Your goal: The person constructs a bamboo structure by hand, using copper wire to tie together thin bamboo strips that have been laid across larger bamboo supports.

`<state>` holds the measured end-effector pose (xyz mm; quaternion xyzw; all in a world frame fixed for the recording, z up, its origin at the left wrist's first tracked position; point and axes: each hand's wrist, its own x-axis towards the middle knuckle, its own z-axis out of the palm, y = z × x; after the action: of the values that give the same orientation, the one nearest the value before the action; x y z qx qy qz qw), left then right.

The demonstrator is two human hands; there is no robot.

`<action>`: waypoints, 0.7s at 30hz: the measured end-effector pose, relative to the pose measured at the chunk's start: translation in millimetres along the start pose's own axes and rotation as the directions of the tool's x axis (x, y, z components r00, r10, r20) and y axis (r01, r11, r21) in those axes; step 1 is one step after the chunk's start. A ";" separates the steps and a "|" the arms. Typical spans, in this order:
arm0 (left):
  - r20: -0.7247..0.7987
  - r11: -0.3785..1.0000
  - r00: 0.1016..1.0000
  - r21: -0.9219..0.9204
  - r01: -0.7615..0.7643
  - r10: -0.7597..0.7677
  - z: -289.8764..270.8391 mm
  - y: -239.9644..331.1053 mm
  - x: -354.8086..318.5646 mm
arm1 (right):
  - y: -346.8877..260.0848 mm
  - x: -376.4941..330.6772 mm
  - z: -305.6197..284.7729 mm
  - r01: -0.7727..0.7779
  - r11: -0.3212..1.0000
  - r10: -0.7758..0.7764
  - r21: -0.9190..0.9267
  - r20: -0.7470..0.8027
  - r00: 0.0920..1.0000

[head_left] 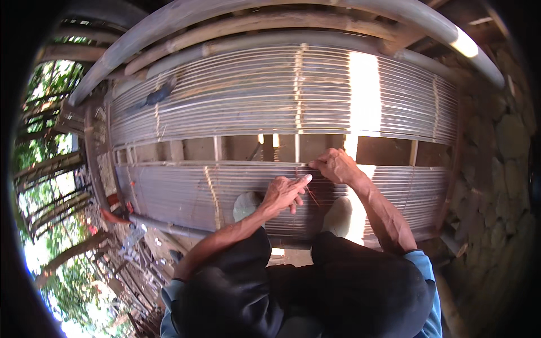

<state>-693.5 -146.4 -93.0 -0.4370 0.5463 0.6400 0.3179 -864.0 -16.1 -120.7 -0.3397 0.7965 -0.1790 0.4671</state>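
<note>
A bamboo slat mat [253, 194], its thin slats bound by cords, lies in front of my knees. My right hand [336, 165] is at its far edge slat, fingers bent and closed in a pinch; what they grip is too small to make out. Just nearer and to the left, my left hand [283, 193] hovers over the slats, one finger stretched toward the right hand and the others loosely bent apart. Thin reddish strands [311, 196] lie on the slats between and below the hands.
Beyond a gap with crossbars [218, 149] lies a second slat panel [236, 98], a dark object [160, 94] on its left. Thick bamboo poles [270, 22] arch behind it. A stone wall [510, 146] stands at right, a bamboo fence [53, 169] and foliage at left.
</note>
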 end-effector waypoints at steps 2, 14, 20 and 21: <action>-0.024 0.958 0.992 -0.254 -0.129 0.127 20.9 -9.3 11.2 | 10.0 1.9 23.9 0.019 1.000 -0.019 -0.006 -0.116 0.993; 0.415 0.725 0.869 -0.681 0.101 0.268 -96.8 -25.3 -79.0 | -4.7 -10.5 12.3 0.097 0.906 -0.015 0.411 -0.198 0.980; -0.303 0.756 0.700 0.373 -0.538 0.647 -219.8 -40.0 -180.0 | 8.5 -18.2 -12.6 0.120 0.965 -0.041 0.232 -0.319 0.947; -0.320 0.532 0.604 0.821 -0.208 0.730 -245.9 -39.4 -196.0 | 4.6 -18.8 -14.9 0.098 0.969 -0.024 0.229 -0.305 0.952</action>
<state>-525.0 -364.9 62.8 -0.2871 0.9229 0.2505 0.0555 -872.4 0.0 -104.3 -0.2738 0.8195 -0.3384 0.3727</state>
